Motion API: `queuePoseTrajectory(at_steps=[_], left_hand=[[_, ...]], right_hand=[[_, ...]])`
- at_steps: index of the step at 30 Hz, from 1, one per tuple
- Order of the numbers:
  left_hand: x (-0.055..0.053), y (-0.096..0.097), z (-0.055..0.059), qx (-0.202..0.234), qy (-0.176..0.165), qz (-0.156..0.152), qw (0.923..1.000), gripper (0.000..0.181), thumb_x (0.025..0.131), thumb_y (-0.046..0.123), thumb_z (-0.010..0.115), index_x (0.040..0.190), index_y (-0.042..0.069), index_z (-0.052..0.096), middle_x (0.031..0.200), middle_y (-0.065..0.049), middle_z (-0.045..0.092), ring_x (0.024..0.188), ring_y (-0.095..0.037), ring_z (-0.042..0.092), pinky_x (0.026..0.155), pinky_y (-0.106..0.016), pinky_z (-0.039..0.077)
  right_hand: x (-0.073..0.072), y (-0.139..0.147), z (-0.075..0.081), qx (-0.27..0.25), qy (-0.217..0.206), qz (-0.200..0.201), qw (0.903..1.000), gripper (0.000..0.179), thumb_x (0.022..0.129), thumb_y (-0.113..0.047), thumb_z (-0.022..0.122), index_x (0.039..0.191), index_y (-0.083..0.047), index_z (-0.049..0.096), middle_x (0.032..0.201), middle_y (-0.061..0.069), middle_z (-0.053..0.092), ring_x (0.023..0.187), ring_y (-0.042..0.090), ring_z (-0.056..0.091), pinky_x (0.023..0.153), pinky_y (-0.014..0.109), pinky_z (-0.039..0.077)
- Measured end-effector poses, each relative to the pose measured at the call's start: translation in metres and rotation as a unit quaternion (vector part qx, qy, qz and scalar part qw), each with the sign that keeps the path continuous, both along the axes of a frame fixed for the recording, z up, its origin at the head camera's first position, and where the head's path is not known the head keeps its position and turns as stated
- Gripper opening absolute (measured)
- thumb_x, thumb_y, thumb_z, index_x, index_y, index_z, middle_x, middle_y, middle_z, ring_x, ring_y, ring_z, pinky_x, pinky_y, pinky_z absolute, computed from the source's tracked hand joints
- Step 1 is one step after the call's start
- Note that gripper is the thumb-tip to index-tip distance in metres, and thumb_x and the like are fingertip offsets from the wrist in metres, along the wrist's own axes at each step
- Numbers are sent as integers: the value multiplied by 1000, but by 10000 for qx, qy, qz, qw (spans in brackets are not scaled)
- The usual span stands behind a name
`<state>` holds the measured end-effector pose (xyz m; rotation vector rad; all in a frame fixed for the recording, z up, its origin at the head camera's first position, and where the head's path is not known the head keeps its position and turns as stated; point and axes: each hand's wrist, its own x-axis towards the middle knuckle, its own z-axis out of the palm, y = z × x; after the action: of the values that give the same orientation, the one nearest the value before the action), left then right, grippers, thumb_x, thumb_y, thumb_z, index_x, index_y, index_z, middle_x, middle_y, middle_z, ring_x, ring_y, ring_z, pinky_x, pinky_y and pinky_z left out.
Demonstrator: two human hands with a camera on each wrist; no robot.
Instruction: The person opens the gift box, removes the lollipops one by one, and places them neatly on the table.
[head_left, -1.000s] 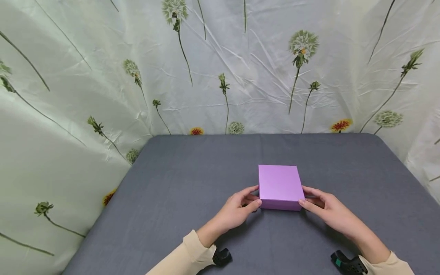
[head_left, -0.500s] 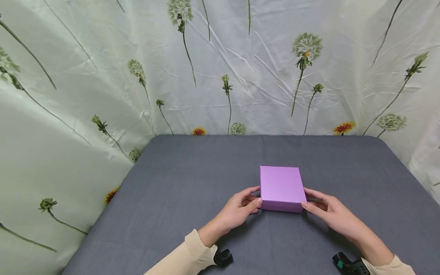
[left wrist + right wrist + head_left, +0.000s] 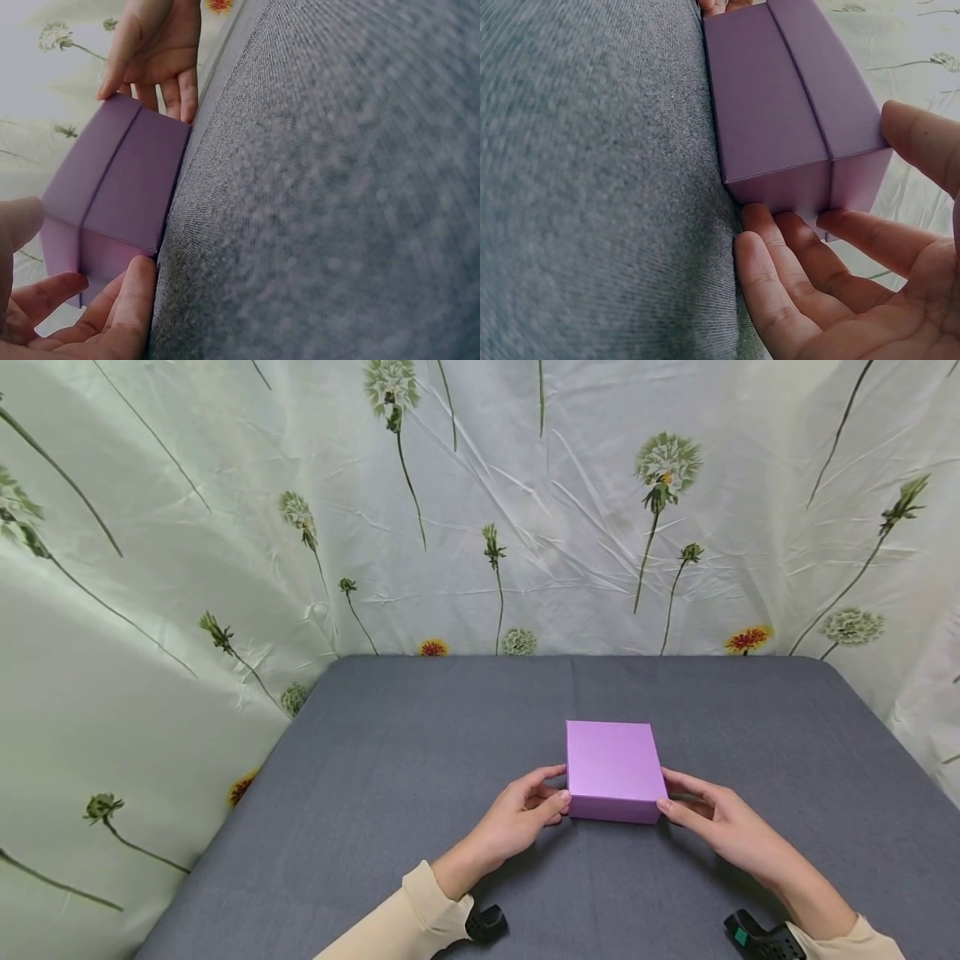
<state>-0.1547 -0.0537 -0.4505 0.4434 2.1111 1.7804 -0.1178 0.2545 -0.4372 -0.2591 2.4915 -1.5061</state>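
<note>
A purple box [image 3: 613, 764] sits on the grey cloth [image 3: 420, 760], at 4 o'clock from the centre of the head view, its lid [image 3: 844, 90] on and a straight seam showing in its walls. A person's two hands hold it from either side. The left hand [image 3: 517, 817] comes in at 8 o'clock of the box, its thumb [image 3: 21, 223] touching the near corner there while its forefinger reaches along the 9 o'clock wall. In the left wrist view the forefinger is apart from the lower fingers [image 3: 133, 300], which lie close together near the base. The right hand [image 3: 716, 818] comes in at 4 o'clock, its thumb on the near corner on that side and its fingers [image 3: 814, 259] against the 3 o'clock wall; the forefinger is set apart, at the seam, and the lowest fingertip is close to the cloth, whether touching the box I cannot tell. Each hand is clamped on the box between thumb and fingers. Beige sleeves [image 3: 408, 910] show at both forearms, with a black device [image 3: 487, 924] at each wrist. Beyond the cloth at 12 o'clock hangs a pale curtain [image 3: 570, 552] printed with dandelions, continuing round to 9 o'clock.
</note>
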Motion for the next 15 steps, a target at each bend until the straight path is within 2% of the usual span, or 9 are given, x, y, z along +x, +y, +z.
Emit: queuePoseTrajectory(at_steps=[7, 9, 13, 15], left_hand=[[-1, 0, 0, 74, -50, 15, 10000, 46, 108, 20, 66, 152, 11, 59, 119, -16, 74, 105, -23, 74, 93, -34, 62], [-1, 0, 0, 72, -61, 28, 10000, 46, 108, 21, 67, 152, 11, 59, 119, -15, 75, 105, -22, 74, 93, -34, 62], [0, 0, 0, 88, -82, 47, 9999, 45, 108, 22, 67, 152, 12, 60, 117, -15, 75, 105, -22, 74, 92, -34, 62], [0, 0, 0, 108, -102, 48, 9999, 45, 108, 22, 67, 152, 13, 60, 117, -14, 75, 105, -22, 74, 92, -34, 62]], right_hand=[[0, -2, 1, 24, -20, -24, 10000, 67, 112, -27, 60, 162, 10, 36, 160, 35, 47, 129, 29, 67, 90, 19, 56], [0, -2, 1, -39, -45, -30, 10000, 67, 112, -27, 60, 162, 10, 35, 160, 36, 46, 127, 23, 69, 90, 20, 57], [0, -1, 0, -125, -84, -38, 9999, 67, 112, -26, 61, 161, 11, 35, 161, 37, 44, 115, -4, 67, 91, 23, 59], [0, -1, -1, -137, -68, -35, 9999, 67, 112, -25, 60, 161, 11, 35, 161, 37, 44, 112, -10, 65, 91, 24, 60]])
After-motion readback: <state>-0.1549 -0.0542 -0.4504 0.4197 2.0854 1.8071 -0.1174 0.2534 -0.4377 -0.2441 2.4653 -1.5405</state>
